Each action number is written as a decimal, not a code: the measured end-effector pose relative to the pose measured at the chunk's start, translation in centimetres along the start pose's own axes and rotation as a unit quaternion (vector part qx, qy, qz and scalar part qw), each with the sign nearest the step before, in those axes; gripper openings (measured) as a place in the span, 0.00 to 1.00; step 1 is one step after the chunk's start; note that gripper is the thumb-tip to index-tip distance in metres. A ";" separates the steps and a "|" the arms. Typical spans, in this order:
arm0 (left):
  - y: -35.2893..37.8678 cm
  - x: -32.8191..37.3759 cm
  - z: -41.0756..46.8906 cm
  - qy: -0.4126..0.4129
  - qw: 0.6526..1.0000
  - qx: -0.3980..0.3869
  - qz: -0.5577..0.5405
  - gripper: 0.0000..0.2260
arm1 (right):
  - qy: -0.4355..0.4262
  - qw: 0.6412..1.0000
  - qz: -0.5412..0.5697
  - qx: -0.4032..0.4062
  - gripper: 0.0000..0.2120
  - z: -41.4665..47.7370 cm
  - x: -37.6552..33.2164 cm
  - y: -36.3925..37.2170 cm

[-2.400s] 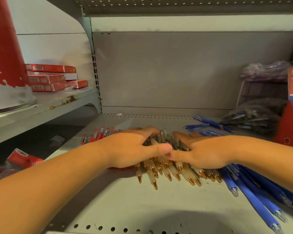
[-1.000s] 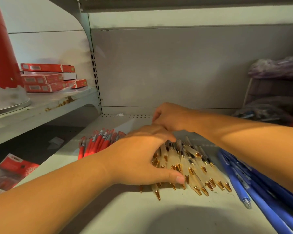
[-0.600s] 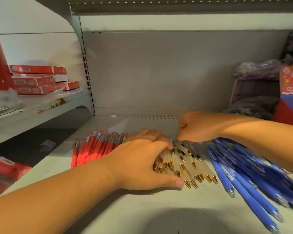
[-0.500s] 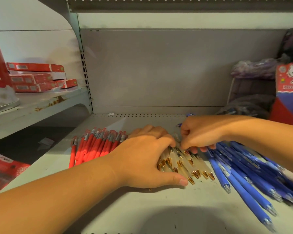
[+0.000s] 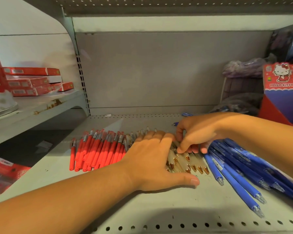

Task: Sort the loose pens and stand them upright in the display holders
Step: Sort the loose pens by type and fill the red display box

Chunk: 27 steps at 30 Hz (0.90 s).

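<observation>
While left grip [image 5: 150, 161] lies flat on gold-tipped pens [image 5: 195, 160] | right grip [image 5: 198, 132] pinches them.

Three bunches of pens lie side by side on the shelf [image 5: 159, 208]: the left pens [image 5: 98, 152], the middle pens [image 5: 184, 162] just beside them, and the right pens [image 5: 235, 174], which fan out toward the front right corner. The left hand [image 5: 152, 159] lies on top of the middle pens, its thumb across the front of their tips. The right hand [image 5: 198, 132] sits just behind it, fingers curled onto the same bunch. Behind the right pens, bags [image 5: 240, 70] are heaped at the back, with a carton [image 5: 282, 92] to their right. On a higher side shelf [image 5: 41, 107] to the left stands a stack of boxes [image 5: 32, 81], and a packet [image 5: 5, 171] lies below it
</observation>
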<state>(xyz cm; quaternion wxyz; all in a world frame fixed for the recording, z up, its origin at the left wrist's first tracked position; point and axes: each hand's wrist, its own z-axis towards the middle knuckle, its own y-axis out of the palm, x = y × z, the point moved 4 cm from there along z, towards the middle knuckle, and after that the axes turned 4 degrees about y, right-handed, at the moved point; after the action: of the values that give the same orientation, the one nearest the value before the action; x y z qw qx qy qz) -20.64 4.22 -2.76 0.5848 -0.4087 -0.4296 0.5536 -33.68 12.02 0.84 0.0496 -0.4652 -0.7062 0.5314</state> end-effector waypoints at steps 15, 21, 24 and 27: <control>0.6 -0.2 0.3 -0.012 1.000 0.005 0.014 0.50 | -0.053 0.991 0.077 0.097 0.10 -2.8 1.2 0.4; 0.8 -0.2 0.2 0.005 0.998 -0.049 0.041 0.40 | -0.097 0.993 -0.001 0.062 0.09 -3.8 1.5 1.8; 1.0 -0.3 0.2 -0.004 0.997 -0.066 0.050 0.40 | -0.056 0.987 0.039 0.147 0.09 -2.7 2.4 -0.7; 0.9 -0.3 0.2 -0.004 0.997 -0.062 0.043 0.40 | -0.018 0.986 0.064 0.155 0.08 -1.3 3.2 -1.4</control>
<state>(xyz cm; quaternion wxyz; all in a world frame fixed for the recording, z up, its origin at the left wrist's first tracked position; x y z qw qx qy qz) -21.09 3.98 -3.54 0.5322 -0.4606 -0.4474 0.5518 -35.60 15.22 1.11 0.0742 -0.4862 -0.5848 0.6451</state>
